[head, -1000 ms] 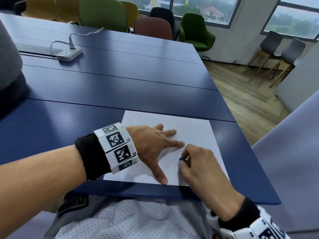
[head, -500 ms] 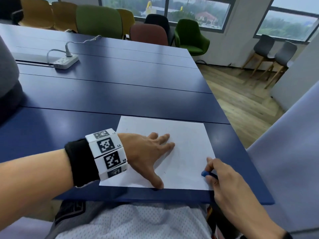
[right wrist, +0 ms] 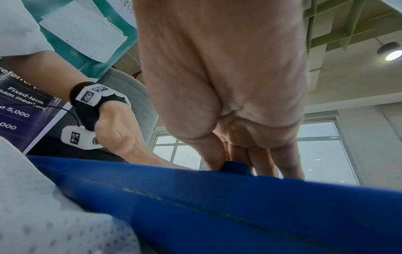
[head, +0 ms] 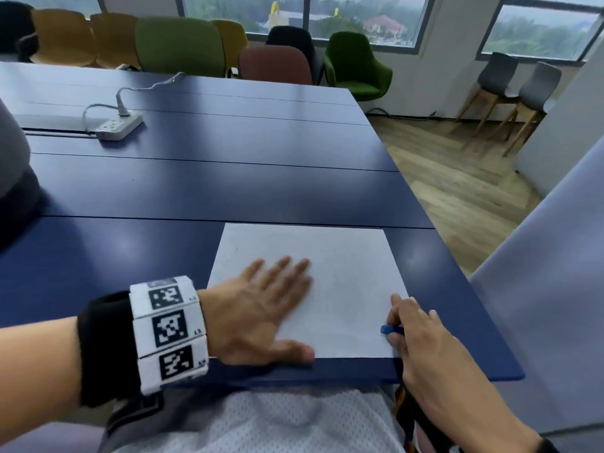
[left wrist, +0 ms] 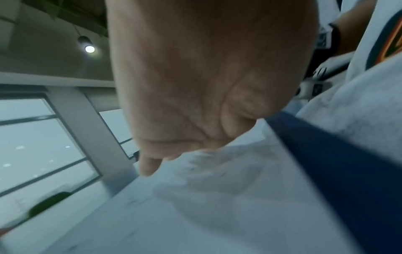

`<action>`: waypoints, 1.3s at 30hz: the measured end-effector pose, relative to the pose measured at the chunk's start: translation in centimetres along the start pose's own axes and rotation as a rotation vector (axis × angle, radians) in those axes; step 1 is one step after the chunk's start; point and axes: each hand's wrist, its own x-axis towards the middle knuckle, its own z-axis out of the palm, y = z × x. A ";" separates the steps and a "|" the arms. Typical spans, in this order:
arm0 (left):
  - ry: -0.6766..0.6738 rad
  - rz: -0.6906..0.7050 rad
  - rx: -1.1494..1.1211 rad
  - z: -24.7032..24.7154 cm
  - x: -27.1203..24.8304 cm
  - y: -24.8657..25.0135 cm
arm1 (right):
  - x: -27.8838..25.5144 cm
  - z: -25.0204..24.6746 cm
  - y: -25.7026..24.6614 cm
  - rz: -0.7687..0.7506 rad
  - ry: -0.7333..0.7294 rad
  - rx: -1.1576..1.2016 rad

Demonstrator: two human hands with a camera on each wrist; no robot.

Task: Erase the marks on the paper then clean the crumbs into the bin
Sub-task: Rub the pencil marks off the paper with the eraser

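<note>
Right hand [head: 425,335] with eraser [head: 390,329] withdrawn rightward

- Long dark blue table [head: 209,191], its top built of planks with seams running across.
- White power strip [head: 119,125] with its cable lies on the far left part of the table.
- Row of chairs behind the table: yellow [head: 62,40], green [head: 179,47], brown-red [head: 274,65], black [head: 291,37]; green armchair [head: 356,67] at the corner.
- Two grey chairs on wooden legs [head: 519,89] stand by the white wall on the right.
- Wood plank floor [head: 457,178].
- Large windows [head: 353,18] show trees and rooftops.
- Round ceiling lamp [right wrist: 390,51] is lit.
</note>
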 end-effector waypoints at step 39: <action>-0.055 -0.385 -0.165 -5.2 6.2 -2.3 | 0.6 -1.5 -0.4 -0.111 -0.040 -0.218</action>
